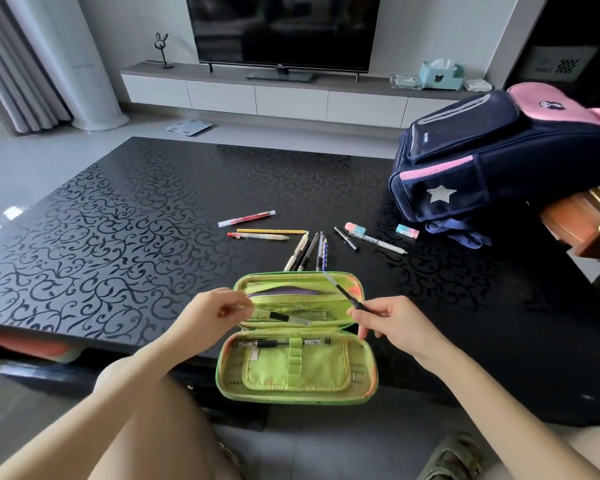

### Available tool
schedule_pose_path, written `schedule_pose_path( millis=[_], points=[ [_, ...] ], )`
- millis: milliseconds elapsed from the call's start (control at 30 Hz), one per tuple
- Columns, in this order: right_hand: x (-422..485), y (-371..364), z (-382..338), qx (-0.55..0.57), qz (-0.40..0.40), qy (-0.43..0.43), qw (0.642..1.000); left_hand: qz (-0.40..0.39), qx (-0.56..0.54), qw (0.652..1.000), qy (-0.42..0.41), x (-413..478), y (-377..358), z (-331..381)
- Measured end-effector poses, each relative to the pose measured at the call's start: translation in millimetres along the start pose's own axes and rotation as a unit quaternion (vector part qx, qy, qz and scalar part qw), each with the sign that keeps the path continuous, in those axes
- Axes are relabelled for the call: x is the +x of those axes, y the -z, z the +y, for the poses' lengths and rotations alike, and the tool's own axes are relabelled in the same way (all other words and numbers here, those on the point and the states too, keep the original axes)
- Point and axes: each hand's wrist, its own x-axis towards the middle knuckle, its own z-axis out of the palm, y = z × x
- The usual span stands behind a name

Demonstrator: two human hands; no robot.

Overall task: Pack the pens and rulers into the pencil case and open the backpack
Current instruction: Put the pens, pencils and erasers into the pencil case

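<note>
Pencil case (364,370) lies open at our edge of the table (118,220), one pen (274,343) tucked under its strap. Over its mesh half our left hand (205,315) pinches a clear pen (284,317), and our right hand (392,323) pinches a black pen (347,296). Beyond the case, loose pens (309,251) lie scattered near two erasers (355,228). Farther right, the backpack (499,161) lies closed on the table corner.

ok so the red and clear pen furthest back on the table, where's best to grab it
Pinch the red and clear pen at mid-barrel, coming straight down from above with fingers across its length. It lies flat on the table, clear of the yellow pencil beside it, so both long sides are open.
</note>
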Motion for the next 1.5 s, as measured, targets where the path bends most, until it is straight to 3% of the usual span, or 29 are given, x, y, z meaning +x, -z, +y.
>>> schedule_pose_path(
  millis=[267,633,1000,1267,1333,1400,1500],
  points=[
    [-1.3,-7.4,5.3,0.006,0.000,-0.006,1.000,0.043,0.084,0.995,0.032,-35.9,7.7,-31.1],
    [-2.6,-15.1,12.8,0.020,0.013,-0.017,1.000,0.040,0.066,0.996,-0.048,-50.3,-1.8,-40.7],
    [-4.8,-24.2,13.8,-0.022,0.029,-0.035,0.999,0.021,0.189,0.969,-0.160,-32.7,-39.7,-5.1],
    [-2.5,-19.6,19.4,0.005,0.036,-0.034,0.999,-0.030,0.267,0.961,-0.065,-9.7,-52.7,27.8],
    [-1.4,-16.4,16.6,0.039,0.040,-0.026,0.998,-0.030,0.178,0.983,-0.038,1.8,-45.6,44.0],
    [2.2,-16.3,10.1,0.079,0.044,-0.012,0.996,-0.051,-0.007,0.999,0.008,16.3,-42.7,67.1],
    [10.2,-19.9,0.0,0.140,0.033,0.005,0.990,-0.092,-0.224,0.968,0.072,41.8,-51.7,95.8]
  ],
)
